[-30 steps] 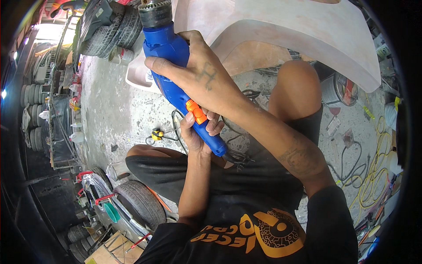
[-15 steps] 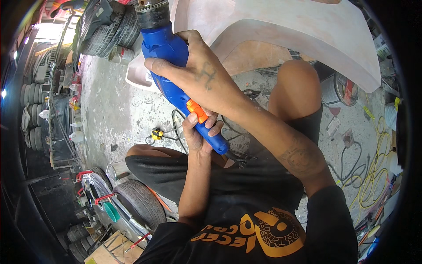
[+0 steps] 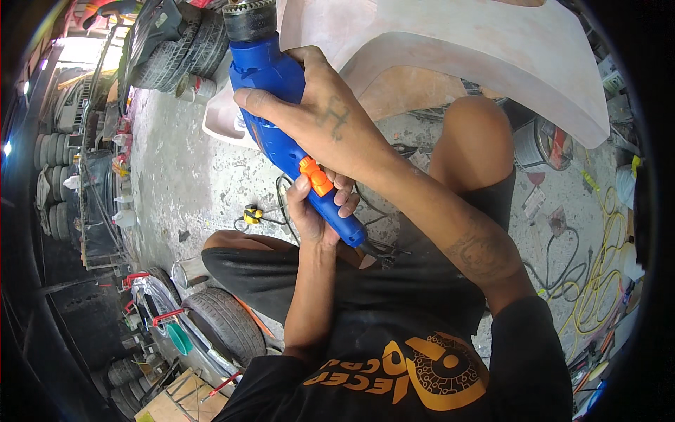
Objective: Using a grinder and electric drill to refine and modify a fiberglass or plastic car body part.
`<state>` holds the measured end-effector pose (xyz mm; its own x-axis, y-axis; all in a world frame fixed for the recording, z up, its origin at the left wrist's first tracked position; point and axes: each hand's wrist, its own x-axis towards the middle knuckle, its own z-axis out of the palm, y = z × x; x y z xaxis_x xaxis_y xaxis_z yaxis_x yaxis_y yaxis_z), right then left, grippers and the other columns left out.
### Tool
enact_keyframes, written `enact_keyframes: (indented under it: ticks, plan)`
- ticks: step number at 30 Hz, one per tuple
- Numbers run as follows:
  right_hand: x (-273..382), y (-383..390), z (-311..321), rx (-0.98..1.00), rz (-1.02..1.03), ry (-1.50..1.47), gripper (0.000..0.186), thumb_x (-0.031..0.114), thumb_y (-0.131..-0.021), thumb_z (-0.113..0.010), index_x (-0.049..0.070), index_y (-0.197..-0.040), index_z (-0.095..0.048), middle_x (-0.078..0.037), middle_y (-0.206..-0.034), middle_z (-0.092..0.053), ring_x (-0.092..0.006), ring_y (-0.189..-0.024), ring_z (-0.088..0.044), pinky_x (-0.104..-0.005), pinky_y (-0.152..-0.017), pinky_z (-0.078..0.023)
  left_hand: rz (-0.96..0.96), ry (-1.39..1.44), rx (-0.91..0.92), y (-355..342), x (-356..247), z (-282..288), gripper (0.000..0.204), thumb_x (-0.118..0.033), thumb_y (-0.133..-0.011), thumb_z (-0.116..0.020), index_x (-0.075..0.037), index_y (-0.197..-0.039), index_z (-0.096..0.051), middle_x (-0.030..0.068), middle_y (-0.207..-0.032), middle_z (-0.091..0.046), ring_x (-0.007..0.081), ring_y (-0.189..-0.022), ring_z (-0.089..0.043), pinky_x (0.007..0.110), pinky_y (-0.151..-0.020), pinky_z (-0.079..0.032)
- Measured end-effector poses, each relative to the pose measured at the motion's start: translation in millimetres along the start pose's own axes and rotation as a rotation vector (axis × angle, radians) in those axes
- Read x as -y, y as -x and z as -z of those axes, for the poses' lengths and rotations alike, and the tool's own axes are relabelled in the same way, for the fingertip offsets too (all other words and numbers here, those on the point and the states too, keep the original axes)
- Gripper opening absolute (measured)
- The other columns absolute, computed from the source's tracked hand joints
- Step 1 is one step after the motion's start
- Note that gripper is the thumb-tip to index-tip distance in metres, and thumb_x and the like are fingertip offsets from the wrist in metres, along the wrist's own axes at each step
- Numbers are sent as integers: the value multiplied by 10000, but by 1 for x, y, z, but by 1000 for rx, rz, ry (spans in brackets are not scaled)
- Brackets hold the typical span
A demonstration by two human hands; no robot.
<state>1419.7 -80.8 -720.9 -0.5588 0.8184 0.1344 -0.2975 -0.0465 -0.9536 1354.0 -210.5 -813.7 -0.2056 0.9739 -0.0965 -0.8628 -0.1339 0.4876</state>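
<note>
A blue electric drill (image 3: 265,69) is held in front of me, its metal chuck (image 3: 249,22) pointing away and cut off by the top edge. My right hand (image 3: 336,116) is closed over the drill body just behind the chuck, thumb along the left side. Lower down, my left hand (image 3: 315,224) is wrapped round the handle, its fingers beside the orange switch (image 3: 318,178). A black cord (image 3: 376,251) leaves the handle's end. Whether the chuck holds a bit is not visible.
Beyond the drill lies a large whitish moulded panel (image 3: 485,56). Tyres (image 3: 172,60) and a can (image 3: 195,88) stand at the far left, another tyre (image 3: 223,323) nearer. A bucket (image 3: 543,144) and a yellow cable (image 3: 598,281) are on the right. A yellow plug (image 3: 252,214) rests on the floor.
The drill and my right hand have shifted very slightly to the right in the picture. Both hands keep the same grip.
</note>
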Motion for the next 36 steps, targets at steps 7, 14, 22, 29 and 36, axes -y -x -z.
enact_keyframes:
  ticks: [7,14,22,29,36]
  plan:
    - [-3,-1,0,6,23,-22,811,462,-838,-771,-139,-1291,-469,-246,-1050,-666,-266,-903,-714,-339,-761,-591,-39,30,8,1,3,12,485,-244,-894,-671,-16,-1290,-507,91,-998,-590,137,-737,-549,238,-536,-526]
    - [-4,-2,1,26,24,-13,762,425,-865,-762,-126,-1304,-471,-247,-1043,-677,-265,-889,-723,-340,-756,-598,-48,7,-16,1,2,1,363,-201,-860,-701,-20,-1125,-530,68,-947,-539,122,-760,-502,250,-621,-498]
    - [-6,-2,1,31,38,-32,749,425,-876,-755,-122,-1301,-471,-238,-1026,-682,-254,-874,-724,-342,-740,-598,-54,7,-31,1,4,0,367,-183,-853,-703,-24,-1144,-544,65,-973,-556,123,-758,-499,275,-658,-495]
    - [-5,0,1,37,23,-21,761,427,-877,-752,-125,-1309,-458,-230,-1010,-685,-245,-852,-723,-337,-733,-595,-68,-47,-24,4,4,1,368,-254,-867,-698,-21,-1118,-564,67,-986,-563,138,-796,-528,295,-641,-507]
    - [-4,0,2,32,20,-34,781,454,-868,-752,-124,-1305,-462,-235,-1024,-683,-251,-875,-723,-335,-745,-592,-56,72,65,0,5,5,531,-341,-895,-659,-13,-1287,-514,105,-1089,-593,188,-845,-551,305,-622,-515]
